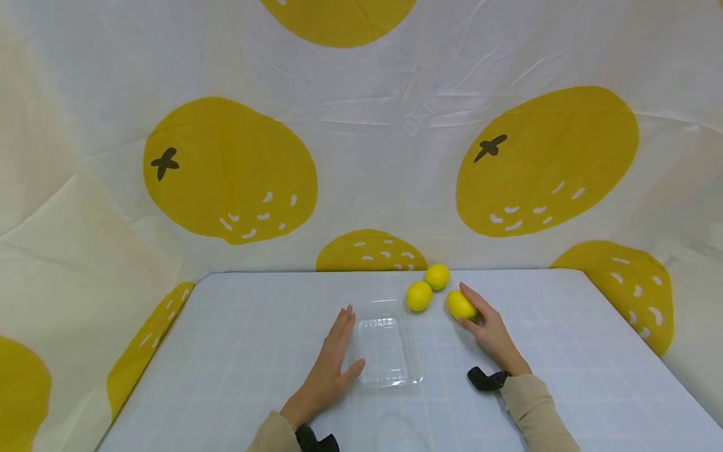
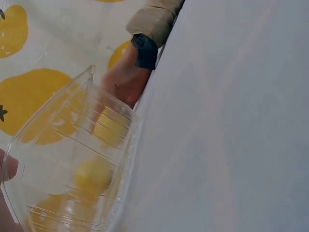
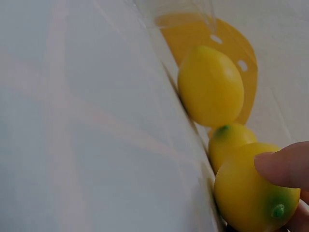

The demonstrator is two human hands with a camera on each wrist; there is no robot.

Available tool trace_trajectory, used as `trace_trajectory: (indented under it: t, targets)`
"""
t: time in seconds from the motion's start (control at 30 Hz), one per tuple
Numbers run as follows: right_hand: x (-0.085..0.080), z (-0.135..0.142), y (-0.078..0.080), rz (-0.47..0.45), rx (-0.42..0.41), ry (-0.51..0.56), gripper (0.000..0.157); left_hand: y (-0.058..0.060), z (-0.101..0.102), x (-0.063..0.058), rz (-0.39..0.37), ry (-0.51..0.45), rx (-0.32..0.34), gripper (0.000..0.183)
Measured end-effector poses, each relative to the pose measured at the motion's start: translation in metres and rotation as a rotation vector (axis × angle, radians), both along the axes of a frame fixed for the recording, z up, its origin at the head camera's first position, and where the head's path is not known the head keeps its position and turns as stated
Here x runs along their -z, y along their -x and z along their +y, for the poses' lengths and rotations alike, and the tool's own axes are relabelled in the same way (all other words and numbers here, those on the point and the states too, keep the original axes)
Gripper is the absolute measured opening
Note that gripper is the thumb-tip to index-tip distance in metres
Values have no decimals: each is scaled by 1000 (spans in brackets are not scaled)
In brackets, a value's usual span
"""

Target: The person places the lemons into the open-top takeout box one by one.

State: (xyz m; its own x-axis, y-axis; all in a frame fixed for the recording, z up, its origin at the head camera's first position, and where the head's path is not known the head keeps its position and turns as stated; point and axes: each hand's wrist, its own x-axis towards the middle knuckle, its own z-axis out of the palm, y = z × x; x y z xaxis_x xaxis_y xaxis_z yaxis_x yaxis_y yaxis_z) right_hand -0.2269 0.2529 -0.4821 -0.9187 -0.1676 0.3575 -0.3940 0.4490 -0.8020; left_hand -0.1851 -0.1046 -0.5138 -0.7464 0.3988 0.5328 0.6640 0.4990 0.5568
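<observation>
A clear plastic container (image 1: 390, 370) stands near the middle of the table. Along its left side lies my left hand (image 1: 330, 364), fingers straight, the thumb at the near left rim. To the right, my right hand (image 1: 490, 329) grips a lemon (image 1: 460, 305) between thumb and fingers; in the right wrist view the thumb lies on this lemon (image 3: 251, 193), whose green tip faces the camera. Two more lemons sit close together past the container's far right corner, a nearer one (image 1: 418, 296) and a farther one (image 1: 437, 276). Through the container wall (image 2: 72, 140), the left wrist view shows yellow lemons.
A pale checked cloth covers the table (image 1: 237, 351). Behind its far edge hangs a white curtain (image 1: 384, 157) printed with large yellow fruit, which also runs down both sides. A dark camera is strapped to each wrist, under beige sleeves (image 1: 536, 408).
</observation>
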Motion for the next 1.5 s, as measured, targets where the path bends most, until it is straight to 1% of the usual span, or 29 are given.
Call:
trace_trajectory:
  t: [0.1,0.17,0.23,0.37,0.53,0.63,0.77,1.03,1.27,1.37,1.5]
  targets:
    - [9,4,5,-23,34,-36,68,-2,0,1,47,17,-3,76]
    - [16,8,8,-36,63,-57,68,-2,1,0,62,16,8,76]
    - [20,10,9,-51,95,-66,67,-1,1,-1,57,21,23,76]
    - [21,9,8,-71,136,-42,67,0,1,-5,24,44,49,77]
    - [22,8,9,-37,164,-52,64,1,0,-8,-8,61,70,78]
    - [26,8,11,-17,171,-64,63,1,0,-9,-10,57,75,77]
    - [29,7,13,-36,180,-88,64,-1,-1,-9,-22,54,73,77]
    - [31,3,15,4,150,-57,60,-1,-3,-5,-34,48,66,76]
    - [32,-1,13,-20,153,-104,70,-1,-3,-6,-56,27,77,78]
    - [32,-2,11,-3,160,-111,70,-1,-3,-6,-63,24,79,78]
    - [33,-3,9,27,170,-107,67,-1,-4,-6,-45,36,77,76]
